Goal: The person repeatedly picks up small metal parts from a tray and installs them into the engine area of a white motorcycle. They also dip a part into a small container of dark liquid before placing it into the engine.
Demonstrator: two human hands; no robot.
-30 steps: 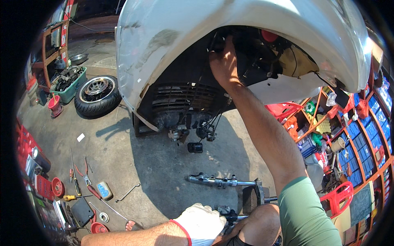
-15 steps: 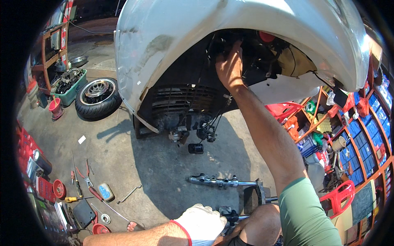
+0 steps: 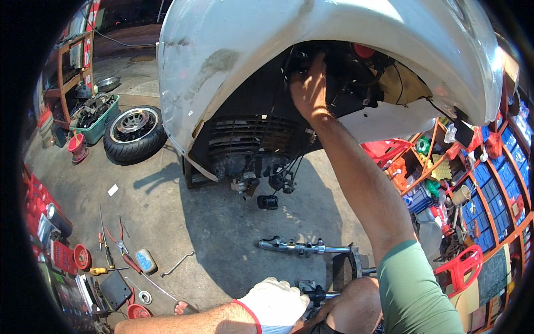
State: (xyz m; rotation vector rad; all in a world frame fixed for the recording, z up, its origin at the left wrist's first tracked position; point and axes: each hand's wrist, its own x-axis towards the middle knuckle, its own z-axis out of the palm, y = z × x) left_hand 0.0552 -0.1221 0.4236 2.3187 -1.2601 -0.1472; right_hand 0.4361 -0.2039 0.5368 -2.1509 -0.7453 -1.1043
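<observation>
My right hand (image 3: pixel 310 92) is bare and reaches up into the dark front wheel well of a pale silver scooter body (image 3: pixel 245 50). Its fingers look curled round something in the shadow, which I cannot make out; the fingertips are hidden. My left hand (image 3: pixel 273 303), in a white glove with a red cuff, is low by my knee with its fingers curled in. What it holds, if anything, is hidden. Just beyond it lies a front fork (image 3: pixel 300 246) with metal tubes on the floor. Cables and a small black part (image 3: pixel 267 202) hang below the scooter's grille (image 3: pixel 250 136).
A tyred wheel (image 3: pixel 133 133) lies on the left, beside a green tub (image 3: pixel 97 119) of parts. Pliers (image 3: pixel 120 242), screwdrivers (image 3: pixel 107 253) and a bent metal rod (image 3: pixel 177 264) lie on the concrete. At right stand a red plastic chair (image 3: pixel 464 270) and shelves with blue boxes (image 3: pixel 481 192).
My right hand has turned slightly inside the wheel well, staying in nearly the same place. The left hand stays where it was; the whole view has shifted a little.
</observation>
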